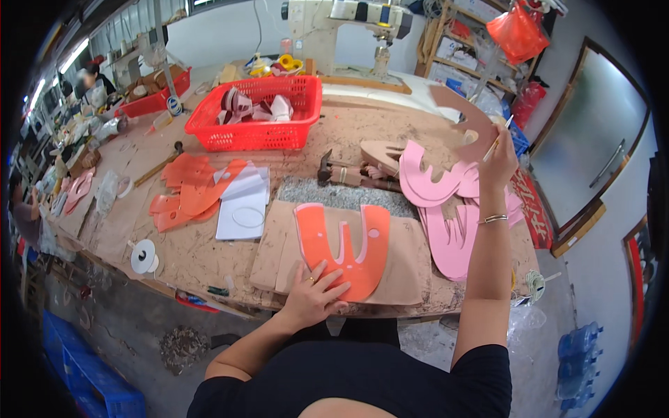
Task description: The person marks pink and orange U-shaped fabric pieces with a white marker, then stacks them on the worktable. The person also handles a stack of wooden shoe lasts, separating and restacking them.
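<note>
My left hand lies flat, fingers spread, on the lower left of an orange U-shaped cut piece with a slim middle tongue. A pink edge shows under that piece, which rests on beige sheets. At the far right, my right hand is closed around a slim pale pen-like stick. Beside its fingers is a brown curved piece; whether the hand also grips this piece cannot be made out. Pink U-shaped pieces lie in a pile left of my right forearm.
A red basket holding maroon and white pieces stands at the back, before a sewing machine. Orange pieces, white paper, a hammer, another hammer head and a white spool lie on the table.
</note>
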The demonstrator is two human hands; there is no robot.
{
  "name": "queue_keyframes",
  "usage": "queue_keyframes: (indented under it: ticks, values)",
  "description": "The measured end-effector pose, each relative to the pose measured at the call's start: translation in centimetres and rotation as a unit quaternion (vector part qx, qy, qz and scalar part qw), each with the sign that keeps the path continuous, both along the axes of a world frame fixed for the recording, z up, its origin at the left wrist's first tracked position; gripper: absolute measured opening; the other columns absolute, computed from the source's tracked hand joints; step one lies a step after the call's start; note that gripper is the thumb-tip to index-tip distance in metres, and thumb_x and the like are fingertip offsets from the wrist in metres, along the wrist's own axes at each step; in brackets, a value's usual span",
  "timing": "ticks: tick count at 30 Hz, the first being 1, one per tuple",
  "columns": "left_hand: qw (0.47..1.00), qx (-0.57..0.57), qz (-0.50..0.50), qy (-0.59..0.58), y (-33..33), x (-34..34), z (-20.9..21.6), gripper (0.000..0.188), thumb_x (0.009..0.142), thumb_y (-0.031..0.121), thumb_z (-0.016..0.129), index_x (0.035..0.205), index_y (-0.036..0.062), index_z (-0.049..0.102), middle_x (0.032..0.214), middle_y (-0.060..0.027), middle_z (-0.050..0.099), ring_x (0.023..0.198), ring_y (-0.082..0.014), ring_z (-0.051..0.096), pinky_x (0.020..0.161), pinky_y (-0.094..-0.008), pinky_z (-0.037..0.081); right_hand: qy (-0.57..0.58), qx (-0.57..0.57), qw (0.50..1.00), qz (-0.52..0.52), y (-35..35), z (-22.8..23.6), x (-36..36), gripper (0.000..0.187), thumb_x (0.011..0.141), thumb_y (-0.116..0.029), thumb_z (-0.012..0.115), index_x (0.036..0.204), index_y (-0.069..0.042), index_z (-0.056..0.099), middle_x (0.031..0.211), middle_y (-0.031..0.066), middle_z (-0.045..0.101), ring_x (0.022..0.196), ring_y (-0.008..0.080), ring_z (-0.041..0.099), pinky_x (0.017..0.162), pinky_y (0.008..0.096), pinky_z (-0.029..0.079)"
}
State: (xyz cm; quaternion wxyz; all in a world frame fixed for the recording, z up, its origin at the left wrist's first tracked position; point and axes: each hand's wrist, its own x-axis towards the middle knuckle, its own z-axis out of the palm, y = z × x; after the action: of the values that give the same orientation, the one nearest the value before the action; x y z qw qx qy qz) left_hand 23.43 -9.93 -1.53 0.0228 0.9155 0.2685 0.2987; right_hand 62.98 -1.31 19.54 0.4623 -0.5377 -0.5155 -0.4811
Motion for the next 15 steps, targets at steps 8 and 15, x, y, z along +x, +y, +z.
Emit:
queue_keyframes:
  ticks: [8, 15]
  values:
    - [0.999, -0.031, -0.006, 0.001, 0.0, -0.1, 0.1, 0.040, 0.084, 0.044, 0.069, 0.116, 0.0207, 0.068, 0.129, -0.0052, 0.061, 0.127, -0.0344, 0.049, 0.104, -0.0651, 0.030, 0.036, -0.184, 0.979, 0.080, 1.1, -13.3, -0.2, 0.018, 0.086, 0.001, 0.060, 0.103, -0.006, 0.064, 0.087, 0.0125, 0.069, 0.078, 0.0308, 0.068, 0.066, 0.0387, 0.054]
    - [0.999, -0.043, 0.012, -0.006, 0.0, 0.2, 0.6, 0.048, 0.081, 0.050, 0.070, 0.117, 0.0191, 0.068, 0.128, -0.0058, 0.060, 0.127, -0.0321, 0.048, 0.108, -0.0609, 0.028, 0.109, -0.278, 0.945, 0.137, 0.6, -14.8, -1.9, 0.013, 0.087, -0.010, 0.067, 0.099, -0.005, 0.065, 0.088, 0.0150, 0.069, 0.081, 0.0336, 0.068, 0.069, 0.0396, 0.053]
